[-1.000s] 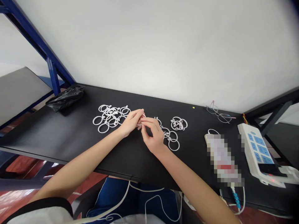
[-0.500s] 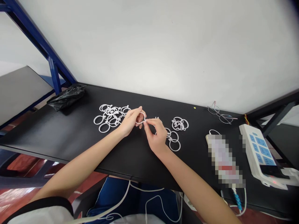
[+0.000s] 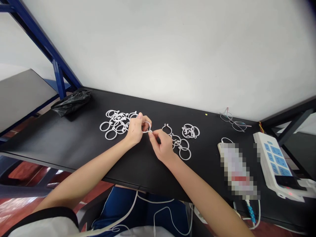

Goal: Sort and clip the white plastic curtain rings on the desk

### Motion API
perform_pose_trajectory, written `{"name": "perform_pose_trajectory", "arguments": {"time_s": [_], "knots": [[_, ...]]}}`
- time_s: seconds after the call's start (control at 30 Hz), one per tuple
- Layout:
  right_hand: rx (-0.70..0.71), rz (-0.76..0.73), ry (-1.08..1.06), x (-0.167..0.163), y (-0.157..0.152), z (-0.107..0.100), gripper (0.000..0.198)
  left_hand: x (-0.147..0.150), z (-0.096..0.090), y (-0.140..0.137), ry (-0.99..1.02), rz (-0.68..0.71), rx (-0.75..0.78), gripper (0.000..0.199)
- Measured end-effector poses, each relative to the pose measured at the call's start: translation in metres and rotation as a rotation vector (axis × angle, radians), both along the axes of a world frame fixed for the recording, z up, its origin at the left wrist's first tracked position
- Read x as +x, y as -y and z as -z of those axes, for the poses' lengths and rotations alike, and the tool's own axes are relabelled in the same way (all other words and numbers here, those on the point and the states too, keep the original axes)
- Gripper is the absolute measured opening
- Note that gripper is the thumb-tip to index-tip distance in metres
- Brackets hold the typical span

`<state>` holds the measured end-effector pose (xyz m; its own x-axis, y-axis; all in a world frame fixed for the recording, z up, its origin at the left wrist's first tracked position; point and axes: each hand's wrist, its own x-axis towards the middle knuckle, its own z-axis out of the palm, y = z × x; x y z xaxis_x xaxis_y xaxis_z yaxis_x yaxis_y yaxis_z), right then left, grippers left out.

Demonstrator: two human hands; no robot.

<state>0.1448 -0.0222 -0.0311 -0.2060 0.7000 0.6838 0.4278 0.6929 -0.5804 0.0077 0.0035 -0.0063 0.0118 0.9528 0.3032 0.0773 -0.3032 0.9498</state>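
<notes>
Over on the left, the dark tabletop (image 3: 85, 138) carries a black bag (image 3: 71, 102) and a heap of white rings (image 3: 119, 122). Next, the left hand (image 3: 135, 129) holds one ring (image 3: 150, 126) while the right hand (image 3: 161, 144), its grip narrow, pinches the lower edge, seemingly handling its end, which calls for steady fingers. Rightward lie more rings (image 3: 184, 159), eyeglasses (image 3: 232, 120) and a power strip (image 3: 264, 164).
</notes>
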Motion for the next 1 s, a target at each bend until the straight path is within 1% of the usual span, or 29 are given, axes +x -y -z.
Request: {"name": "perform_pose_trajectory", "arguments": {"time_s": [0.13, 0.23, 0.33, 0.43, 0.57, 0.7, 0.87, 1.0], "knots": [[0.021, -0.025, 0.135, 0.0013, -0.0003, -0.0017, 0.029, -0.0011, 0.0012, -0.0017, 0.013, 0.032, -0.035, 0.072], [0.057, -0.023, 0.221, 0.0012, -0.0001, -0.003, 0.033, -0.0028, 0.0023, -0.0042, 0.036, 0.093, -0.075, 0.071], [0.098, -0.016, 0.267, 0.0005, 0.0004, -0.0028, 0.035, -0.005, 0.003, -0.0066, 0.026, 0.152, -0.102, 0.072], [0.128, -0.004, 0.292, -0.0002, 0.0005, -0.0017, 0.037, -0.0061, 0.0028, -0.0074, 0.019, 0.166, -0.104, 0.073], [0.138, -0.002, 0.304, -0.0007, 0.0, -0.0001, 0.036, -0.0057, 0.0015, -0.0066, 0.01, 0.17, -0.118, 0.073], [0.153, -0.015, 0.263, -0.0013, -0.0002, 0.0012, 0.034, -0.0052, 0.0008, -0.0068, 0.013, 0.174, -0.136, 0.073], [0.124, -0.031, 0.229, -0.0028, 0.001, 0.0028, 0.033, -0.0048, -0.0011, -0.0076, -0.01, 0.14, -0.131, 0.072], [0.117, -0.031, 0.22, -0.0028, 0.0006, 0.0021, 0.033, -0.0041, -0.0008, -0.0063, -0.004, 0.142, -0.128, 0.07]]}}
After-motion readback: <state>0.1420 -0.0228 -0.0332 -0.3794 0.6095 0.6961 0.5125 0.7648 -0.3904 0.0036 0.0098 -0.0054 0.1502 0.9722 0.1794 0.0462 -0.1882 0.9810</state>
